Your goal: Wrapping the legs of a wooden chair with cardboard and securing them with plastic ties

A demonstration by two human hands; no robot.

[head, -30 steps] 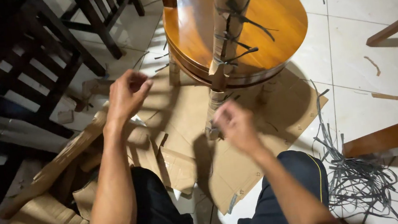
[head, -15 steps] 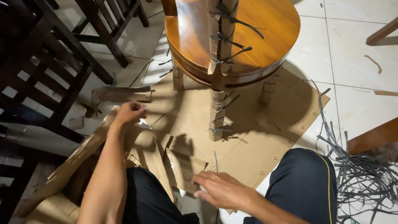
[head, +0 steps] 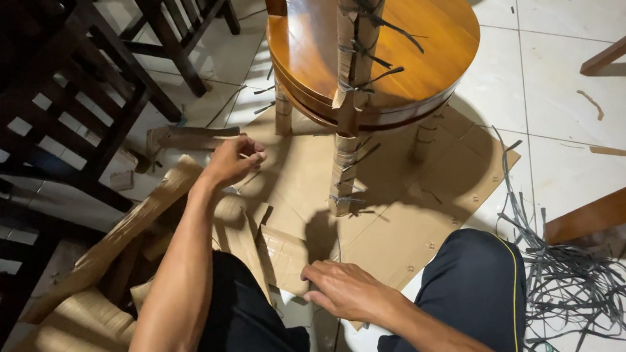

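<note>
both grips empty: left hand loosely curled, right hand spread flat on one cardboard sheet.

White tiled floor: flattened cardboard sheet spread beneath round wooden stool; grey strap tangle heaped right; cardboard scraps scattered left.

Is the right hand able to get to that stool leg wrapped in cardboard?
Probably yes. The right hand rests on the flat cardboard sheet, and the wrapped stool leg stands just beyond it with nothing in between.
</note>
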